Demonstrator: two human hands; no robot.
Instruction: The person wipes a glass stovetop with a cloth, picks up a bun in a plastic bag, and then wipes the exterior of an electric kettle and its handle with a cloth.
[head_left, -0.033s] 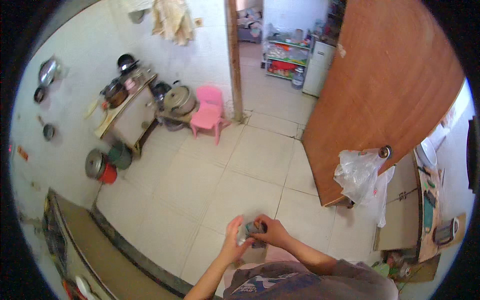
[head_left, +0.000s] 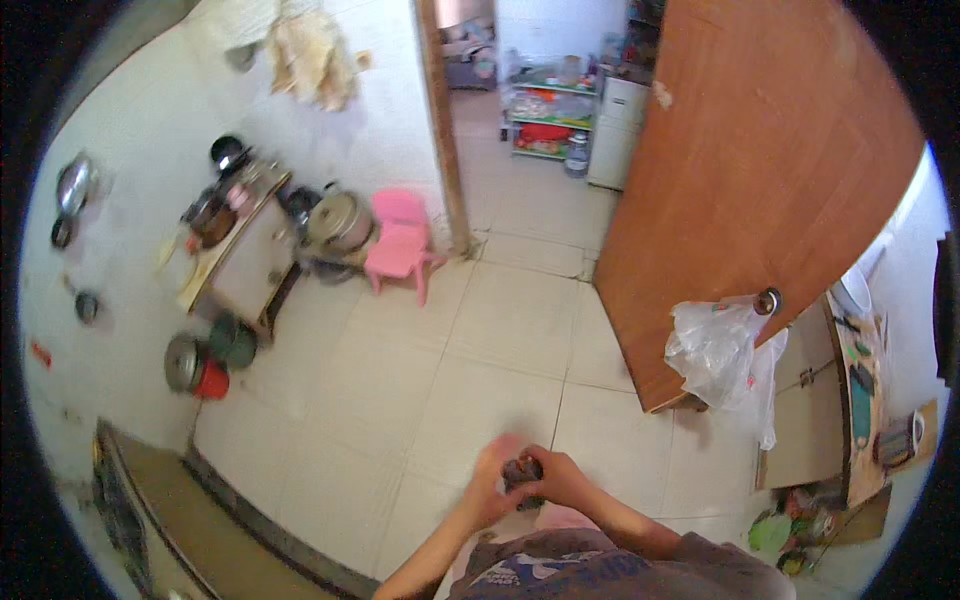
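Observation:
Low in front of my body, my two hands meet around a small dark object (head_left: 522, 470). It looks like a short jar or cup with a brownish patch near its top, but blur and fingers hide its kind. My left hand (head_left: 492, 482) wraps its near left side. From the right, my right hand (head_left: 560, 480) closes on it, with the thumb and fingers at its edge.
A pink child's chair (head_left: 402, 242) stands by the doorway, near a lidded pot (head_left: 340, 222) and a cabinet (head_left: 245, 258). Plastic bags (head_left: 712, 345) hang from the open wooden door (head_left: 770, 180). A worktop (head_left: 868, 440) with knives runs along the right.
The room has shifted left in the picture. My hands have turned the object slightly; its pale, see-through-looking left side no longer shows, and more of its dark part does.

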